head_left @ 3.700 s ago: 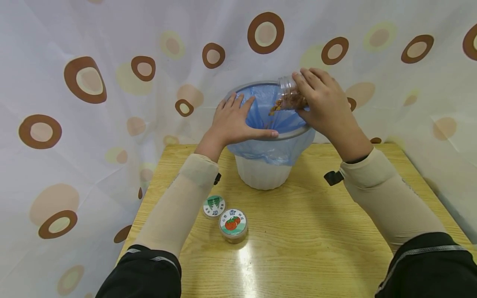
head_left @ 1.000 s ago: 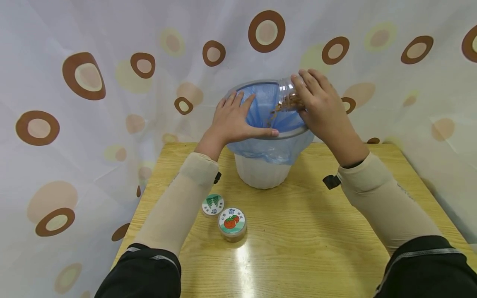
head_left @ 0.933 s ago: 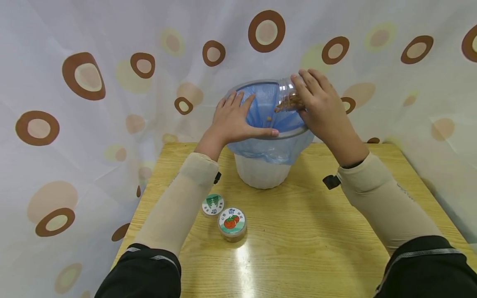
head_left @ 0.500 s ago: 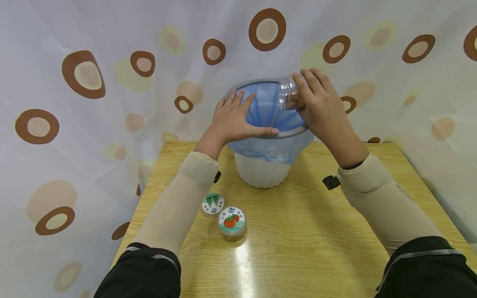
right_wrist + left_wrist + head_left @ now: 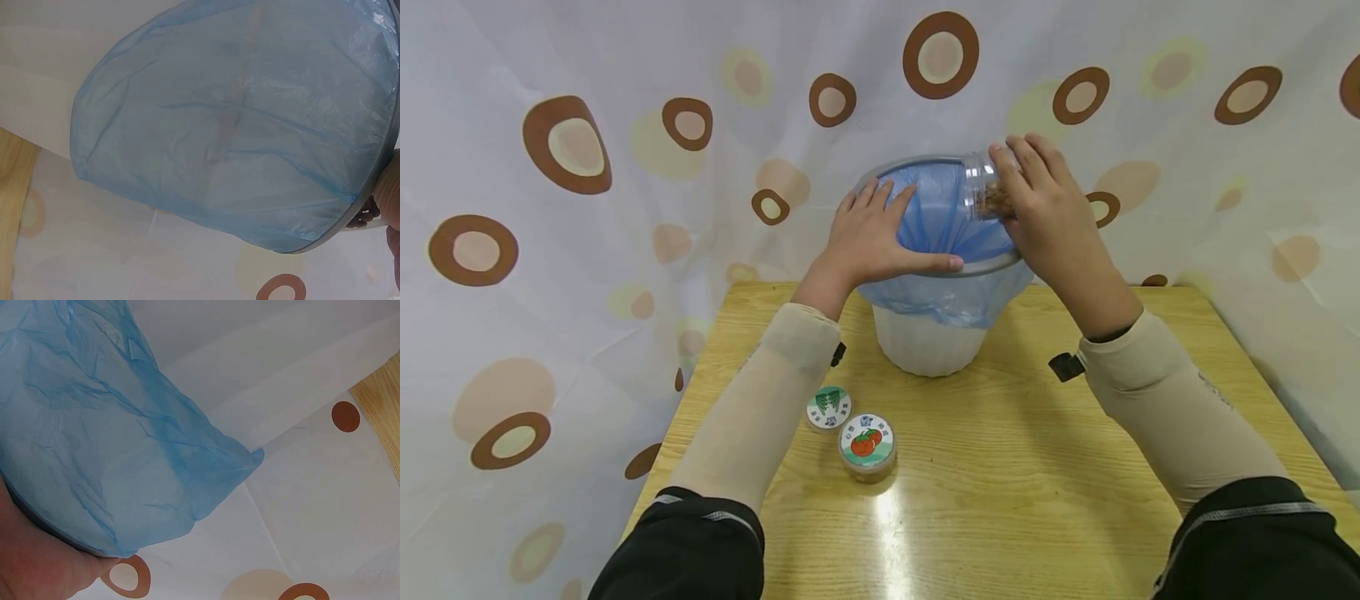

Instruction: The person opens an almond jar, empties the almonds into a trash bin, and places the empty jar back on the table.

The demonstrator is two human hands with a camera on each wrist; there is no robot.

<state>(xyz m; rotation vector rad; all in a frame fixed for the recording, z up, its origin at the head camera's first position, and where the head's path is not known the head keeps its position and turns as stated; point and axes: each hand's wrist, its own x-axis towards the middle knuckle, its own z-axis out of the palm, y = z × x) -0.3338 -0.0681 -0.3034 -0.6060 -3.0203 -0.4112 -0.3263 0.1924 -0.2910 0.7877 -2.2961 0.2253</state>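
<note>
In the head view a white trash can (image 5: 928, 343) stands at the table's back, lined with a blue bag (image 5: 936, 200) folded over its grey rim. My left hand (image 5: 868, 240) rests on the left of the rim, fingers spread and thumb lying along the front edge. My right hand (image 5: 1048, 196) grips a clear plastic jar (image 5: 979, 185), tipped sideways over the right part of the opening. Brown pieces (image 5: 997, 200) remain in the jar; their kind is unclear. Both wrist views mostly show the bag's outside, with dark pieces (image 5: 365, 214) beside the right hand.
On the wooden table (image 5: 1000, 467), near my left forearm, sit two lidded round jars: one with a tomato lid (image 5: 867, 442), the other with a leafy green lid (image 5: 829, 407). A patterned curtain (image 5: 625, 67) hangs behind and along the table's sides.
Brown and yellowish pieces were falling from the tipped jar into the lined trash can; now none fall. The jar holds less than at first. Both hands have stayed nearly in place.
</note>
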